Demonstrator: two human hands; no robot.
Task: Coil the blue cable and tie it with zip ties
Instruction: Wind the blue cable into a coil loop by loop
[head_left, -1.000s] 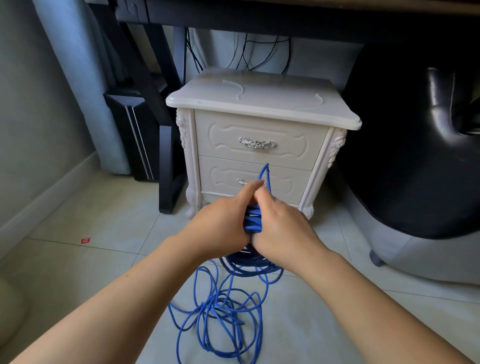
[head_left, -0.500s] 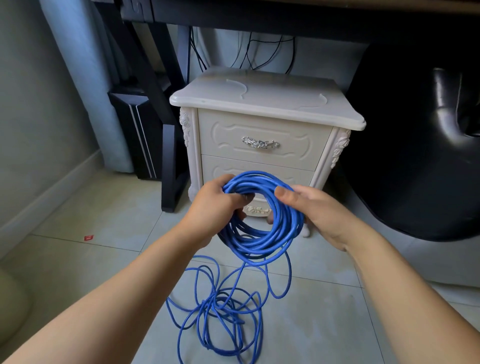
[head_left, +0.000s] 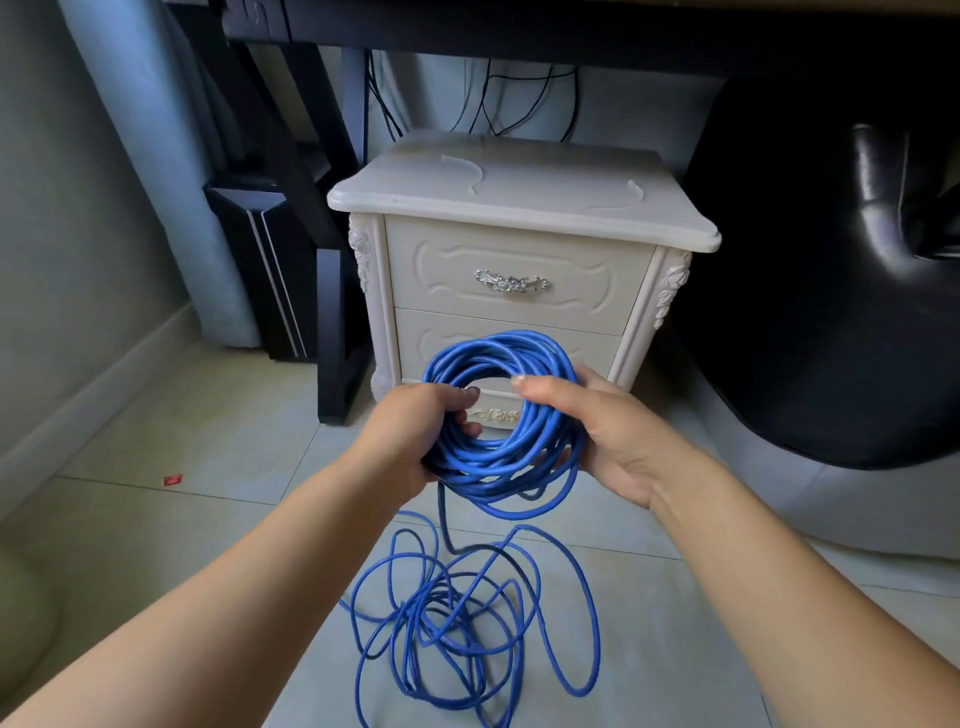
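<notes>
A round coil of blue cable (head_left: 511, 358) is held upright in front of the nightstand. My left hand (head_left: 410, 436) grips the coil's lower left side, fingers curled through the middle. My right hand (head_left: 608, 431) holds the right side, thumb over the top strands and fingers behind. From the coil a strand drops to a loose tangle of the same blue cable (head_left: 457, 623) on the floor tiles. Two pale curved zip ties (head_left: 470, 174) (head_left: 621, 200) lie on the nightstand top.
The white two-drawer nightstand (head_left: 519, 291) stands straight ahead. A black leather chair (head_left: 831, 270) fills the right side. Black desk legs and a dark case (head_left: 270, 270) stand at the left, beside a curtain. A small red scrap (head_left: 172, 480) lies on the floor tiles.
The coil went from a squeezed, edge-on bundle between both hands to an opened ring facing me. My right hand slid round to the coil's right side and took hold there.
</notes>
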